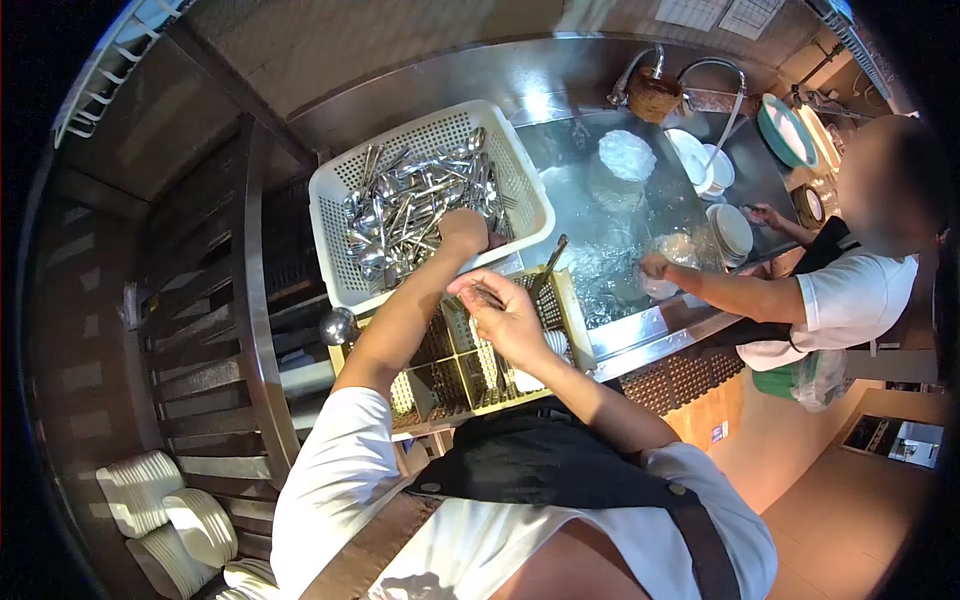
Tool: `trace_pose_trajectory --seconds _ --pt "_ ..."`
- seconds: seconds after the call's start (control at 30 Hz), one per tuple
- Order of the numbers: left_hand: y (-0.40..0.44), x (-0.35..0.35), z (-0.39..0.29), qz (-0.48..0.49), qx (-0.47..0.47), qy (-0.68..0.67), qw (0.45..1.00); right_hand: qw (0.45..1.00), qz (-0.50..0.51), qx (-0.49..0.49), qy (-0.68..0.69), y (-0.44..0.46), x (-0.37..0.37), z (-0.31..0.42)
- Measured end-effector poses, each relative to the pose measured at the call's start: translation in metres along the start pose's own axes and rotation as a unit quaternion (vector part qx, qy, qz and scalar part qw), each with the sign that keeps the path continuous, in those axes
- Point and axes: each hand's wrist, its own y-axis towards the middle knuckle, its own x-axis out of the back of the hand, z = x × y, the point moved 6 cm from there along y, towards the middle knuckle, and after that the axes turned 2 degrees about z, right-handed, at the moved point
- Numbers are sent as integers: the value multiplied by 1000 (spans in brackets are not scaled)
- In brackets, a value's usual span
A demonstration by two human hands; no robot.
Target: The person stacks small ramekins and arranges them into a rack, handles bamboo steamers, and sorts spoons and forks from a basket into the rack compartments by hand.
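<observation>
A white perforated basket holds a heap of metal cutlery, with spoons among it. My left hand is down at the near right part of this heap, its back towards me and its fingers hidden. Closer to my body, my right hand is closed around metal cutlery, of which only a short part shows. Below both hands stands a yellowish crate with several compartments. A long-handled utensil leans up out of its right side. White dishware partly shows inside it.
To the right is a water-filled sink with a faucet behind. A co-worker has hands among stacked plates. A round metal bowl-shaped piece sits left of the crate. White dishes are stacked at lower left.
</observation>
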Motion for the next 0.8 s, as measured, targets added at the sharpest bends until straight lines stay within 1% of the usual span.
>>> trace_pose_trajectory --seconds 0.03,0.07,0.1,0.17,0.2,0.23,0.27,0.3,0.33,0.4,0.43,0.47,0.5,0.57,0.6,0.63,0.67,0.7,0.73,0.77,0.8 --pt "1 -3 -1 -17 24 1 1000 999 -8 40 -26 -1 -4 1" --pt "2 -5 -2 -48 41 11 998 999 -20 33 -7 -4 -8 -2" --pt "-2 -4 -3 -50 41 9 998 1000 -21 15 4 -11 -11 -5" --pt "-9 1 -2 -69 12 -21 997 998 -6 67 14 -30 -24 -10" --pt "-10 0 0 -70 13 -24 997 999 20 31 20 -38 -29 -20" --pt "-11 -1 0 -79 -8 -25 997 997 35 58 -38 -44 -34 -23" --pt "-12 0 1 -89 -28 -25 995 994 48 78 -60 -48 -37 -25" --pt "-14 1 5 -90 -28 -26 995 990 60 98 -80 -50 -42 -23" --pt "-17 4 8 -105 -32 -53 993 993 76 62 -67 -53 -44 -22" --pt "-19 11 17 -125 -38 -81 988 993 75 53 -79 -54 -42 -21" --pt "-21 13 28 -125 -20 -150 981 992 75 41 -88 -53 -41 -20" --pt "-21 16 41 -127 -2 -217 968 986 56 89 -127 -51 -35 -8" --pt "-29 25 55 -147 -8 -320 936 991 60 60 -100 -47 -27 -7" --pt "-48 61 77 -245 -27 -331 911 992 59 -4 -114 -37 -1 8" --pt "-57 80 84 -252 -54 -363 896 995 37 14 -89 -28 14 20" --pt "-85 115 79 -272 -83 -349 893 997 14 31 -65 -16 28 31" --pt "-114 151 66 -224 -109 -347 904 994 -28 78 -66 -3 39 49" --pt "-129 176 52 -219 -168 -334 901 988 -68 123 -67 9 48 66" --pt "-147 198 35 -163 -187 -350 903 967 -70 204 -133 25 52 83" --pt "-158 220 17 -191 -237 -367 879 935 -70 285 -199 34 52 97" --pt "-164 234 0 -218 -287 -382 851 934 -71 286 -200 35 47 102"
